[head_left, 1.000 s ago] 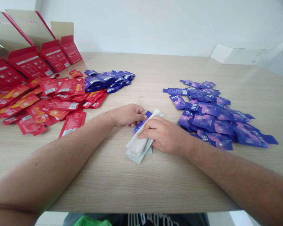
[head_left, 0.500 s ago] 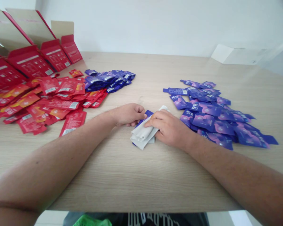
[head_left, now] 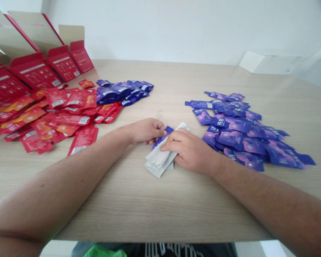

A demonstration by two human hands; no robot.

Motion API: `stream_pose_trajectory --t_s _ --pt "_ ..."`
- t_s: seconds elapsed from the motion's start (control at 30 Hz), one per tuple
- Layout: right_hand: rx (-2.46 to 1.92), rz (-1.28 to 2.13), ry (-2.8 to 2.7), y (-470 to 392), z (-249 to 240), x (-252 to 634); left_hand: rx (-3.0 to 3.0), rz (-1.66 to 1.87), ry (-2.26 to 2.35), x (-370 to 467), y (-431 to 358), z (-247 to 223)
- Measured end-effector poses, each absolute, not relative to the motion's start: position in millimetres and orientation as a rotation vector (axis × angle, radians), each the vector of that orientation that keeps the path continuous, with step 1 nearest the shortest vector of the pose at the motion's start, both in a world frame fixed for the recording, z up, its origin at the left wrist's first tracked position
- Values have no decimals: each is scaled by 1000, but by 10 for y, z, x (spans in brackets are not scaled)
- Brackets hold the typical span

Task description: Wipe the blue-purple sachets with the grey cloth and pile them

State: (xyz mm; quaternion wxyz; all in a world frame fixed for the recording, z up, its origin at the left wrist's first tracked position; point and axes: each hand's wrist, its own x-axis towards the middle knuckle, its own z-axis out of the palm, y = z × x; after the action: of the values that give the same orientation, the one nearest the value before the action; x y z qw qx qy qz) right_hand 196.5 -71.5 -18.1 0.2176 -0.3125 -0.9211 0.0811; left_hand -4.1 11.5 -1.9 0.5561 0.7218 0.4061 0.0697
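Note:
Near the middle of the table, a purple sachet (head_left: pixel 160 139) lies partly under a folded white cloth (head_left: pixel 160 156). My left hand (head_left: pixel 149 131) is closed, thumb and finger pinching the sachet's left edge. From the other side, my right hand (head_left: pixel 188 148) grips the cloth, fingers curled over its top; the cloth's loose folded end hangs toward me. Much of the sachet is covered by the cloth and fingers. To the right of my right hand lies a pile of purple sachets (head_left: pixel 231 137), printed with pink shapes.
Left of my left hand spreads a heap of red sachets (head_left: pixel 66 117), with a smaller pile of purple sachets (head_left: pixel 123 91) behind it. Open red boxes (head_left: pixel 34 69) stand at the back left. A white folded card or box (head_left: pixel 270 63) sits at the back right.
My right hand has slid slightly toward me and left with the cloth, baring more of the purple sachet's upper part. My left hand keeps its pinch in nearly the same place.

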Motion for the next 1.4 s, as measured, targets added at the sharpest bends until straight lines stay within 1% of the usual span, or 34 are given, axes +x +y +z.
stream_pose_trajectory --t_s 0.1,0.27,0.43,0.63,0.8,1.0,1.17,1.33,1.4 --pt "-806 252 -2604 -730 -181 1945 1708 164 955 -40 118 -22" --pt "-975 195 -2481 -704 -190 1982 1691 161 969 -45 124 -29" --pt "-772 267 -2600 -730 -187 1957 1702 169 943 -49 122 -32" --pt "-983 201 -2491 -709 -183 1980 1697 157 965 -47 118 -20" --pt "-815 249 -2602 -740 -173 1952 1699 168 955 -46 117 -18" --pt "-975 190 -2471 -702 -186 1984 1686 163 954 -42 116 -23" --pt "-812 248 -2587 -733 -172 1957 1704 165 958 -49 121 -24" --pt "-1005 170 -2464 -717 -169 1980 1683 160 941 -53 127 -35" --pt "-988 172 -2471 -724 -171 1974 1683 159 945 -53 124 -38"
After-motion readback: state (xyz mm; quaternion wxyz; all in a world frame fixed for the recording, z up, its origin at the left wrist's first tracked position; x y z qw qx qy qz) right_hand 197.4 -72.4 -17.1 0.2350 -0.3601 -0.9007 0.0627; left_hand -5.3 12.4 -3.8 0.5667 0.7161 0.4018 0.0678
